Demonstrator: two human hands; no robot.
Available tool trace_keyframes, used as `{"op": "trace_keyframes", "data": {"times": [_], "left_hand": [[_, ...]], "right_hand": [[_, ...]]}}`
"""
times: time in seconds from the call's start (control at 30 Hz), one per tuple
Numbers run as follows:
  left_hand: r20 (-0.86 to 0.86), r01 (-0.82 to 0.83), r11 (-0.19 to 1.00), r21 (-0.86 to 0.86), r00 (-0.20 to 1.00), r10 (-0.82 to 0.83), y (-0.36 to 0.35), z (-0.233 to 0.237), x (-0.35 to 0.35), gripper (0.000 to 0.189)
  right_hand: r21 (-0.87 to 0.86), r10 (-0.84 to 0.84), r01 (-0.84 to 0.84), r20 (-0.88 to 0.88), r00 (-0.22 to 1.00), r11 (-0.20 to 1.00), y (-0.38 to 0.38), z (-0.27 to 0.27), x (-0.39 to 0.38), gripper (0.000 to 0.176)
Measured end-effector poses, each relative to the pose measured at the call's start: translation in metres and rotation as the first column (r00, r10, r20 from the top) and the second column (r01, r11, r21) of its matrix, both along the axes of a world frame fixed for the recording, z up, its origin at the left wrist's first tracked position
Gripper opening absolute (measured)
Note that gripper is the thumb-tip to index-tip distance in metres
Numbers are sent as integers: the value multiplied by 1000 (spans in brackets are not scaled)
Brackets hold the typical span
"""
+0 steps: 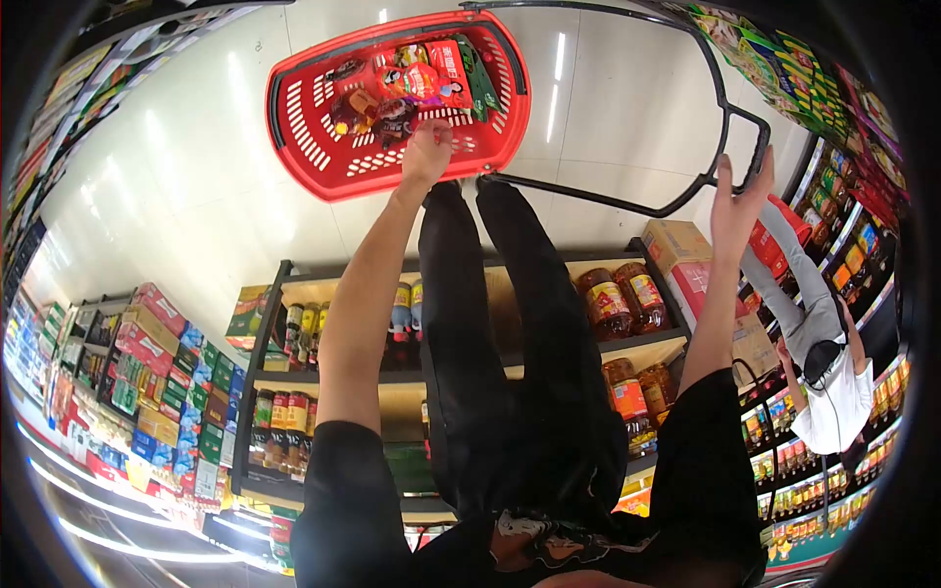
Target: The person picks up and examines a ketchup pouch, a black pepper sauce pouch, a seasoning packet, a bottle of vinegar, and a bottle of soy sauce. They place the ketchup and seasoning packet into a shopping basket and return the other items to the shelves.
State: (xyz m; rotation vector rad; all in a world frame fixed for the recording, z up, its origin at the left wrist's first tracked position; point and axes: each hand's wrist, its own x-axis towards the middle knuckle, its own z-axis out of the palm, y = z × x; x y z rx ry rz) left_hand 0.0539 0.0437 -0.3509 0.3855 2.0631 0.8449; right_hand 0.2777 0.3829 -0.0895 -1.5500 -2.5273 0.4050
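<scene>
A red shopping basket [323, 176] with slotted walls stands on the floor by my feet. Inside lie several snack packets, among them a red packet [450, 73], a green packet [477, 83] and dark brown packets [395, 116]. My left hand [428, 152] is over the basket's near side with its fingers curled, close to the brown packets. What it holds, if anything, is hidden. A long black handle [598, 199] extends from the basket to the right. My right hand [737, 211] is around its grip end, thumb on one side and fingers on the other.
Behind my legs is a shelf rack [392, 375] with bottles and large jars [605, 306]. Cardboard boxes [676, 245] are stacked beside it. Another person [828, 382] stands to the right by stocked shelves. Packaged goods [784, 73] line the upper right; stacked cartons [162, 382] stand left.
</scene>
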Motion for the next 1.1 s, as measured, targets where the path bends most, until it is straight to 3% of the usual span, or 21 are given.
{"op": "trace_keyframes", "data": {"times": [0.17,0.23,0.27,0.3,0.37,0.43,0.5,0.7,0.77,0.8,0.87,0.9,0.97,1.1], "left_hand": [[-19,98,994,-45,995,-99,13,-16,-30,29],[-187,146,985,-89,969,-161,24,-20,-39,30],[-174,250,961,-116,948,-268,25,-35,-45,44],[-170,255,960,-118,947,-273,34,-38,-50,44],[93,495,771,-401,859,-503,57,-35,-63,54],[124,534,739,-412,836,-535,61,-68,-59,59],[112,557,696,-453,810,-575,67,-89,-54,59],[154,483,774,-409,873,-463,62,-95,-50,32],[67,412,787,-459,899,-432,43,-95,-49,33],[-82,301,885,-356,933,-351,30,-91,-47,33],[-138,251,920,-302,943,-302,23,-69,-54,32],[-184,197,949,-246,952,-245,22,-57,-58,32],[-208,181,955,-234,951,-231,15,-35,-65,31],[-139,128,987,-98,980,-141,-4,-13,-70,28]], "right_hand": [[-295,49,-128,-263,964,947,-77,-17,-78,56],[-481,48,-181,-276,960,858,-109,-34,-102,51],[-527,98,-258,-313,945,810,-121,-46,-110,47],[-588,114,-291,-319,941,754,-133,-55,-118,45],[-670,147,-341,-330,933,659,-158,-75,-128,41],[-787,139,-309,-279,950,534,-173,-87,-131,40],[-798,173,-328,-279,945,505,-184,-100,-129,38],[-785,209,-289,-206,956,548,-173,-141,-132,40],[-826,18,-212,-238,971,522,-170,-166,-140,46],[-824,15,-212,-240,971,525,-170,-182,-143,46],[-734,31,-210,-250,968,646,-172,-221,-148,55],[-735,23,-206,-251,968,646,-170,-238,-151,55],[-682,-59,-98,-203,977,725,-172,-267,-159,63],[-776,-166,19,-111,980,631,-158,-287,-179,69]]}}
